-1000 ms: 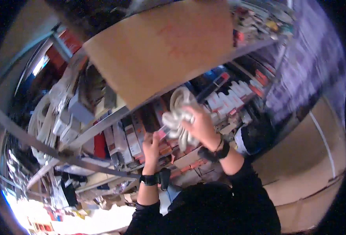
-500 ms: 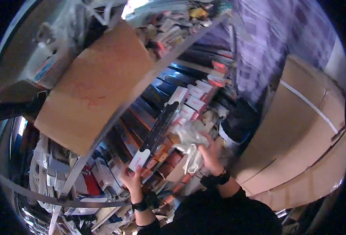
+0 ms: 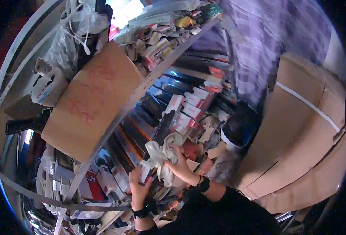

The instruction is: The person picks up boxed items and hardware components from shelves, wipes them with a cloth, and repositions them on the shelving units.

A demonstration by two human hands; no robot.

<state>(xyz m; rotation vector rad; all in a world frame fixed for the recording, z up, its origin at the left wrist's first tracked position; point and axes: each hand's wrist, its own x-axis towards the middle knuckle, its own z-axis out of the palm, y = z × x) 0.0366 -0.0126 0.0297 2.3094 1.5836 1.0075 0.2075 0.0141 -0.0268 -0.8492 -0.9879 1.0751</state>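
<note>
My left hand (image 3: 139, 180) grips the near end of a long narrow black box with white ends (image 3: 160, 128), which lies diagonally over the shelf's rows of boxes. My right hand (image 3: 175, 164) holds a crumpled off-white cloth (image 3: 154, 152) against that box, just right of and above my left hand, covering part of its length. Beyond them are several small white-and-red boxes (image 3: 192, 110) and rows of long dark boxes (image 3: 141, 114) under the metal shelf rail. Torn cardboard scraps lie just right of the cloth.
A big cardboard panel (image 3: 90, 100) with red scrawls stands at upper left beside plastic bags (image 3: 63, 53) and a metal frame. Cluttered packages (image 3: 153, 47) fill the upper shelf. A purple patterned sheet (image 3: 259, 35) hangs behind. Large folded cardboard (image 3: 290, 149) stands at the right.
The view has swung toward the right since a second ago. My right hand, with the cloth, has moved down and left onto the long box, close to my left hand.
</note>
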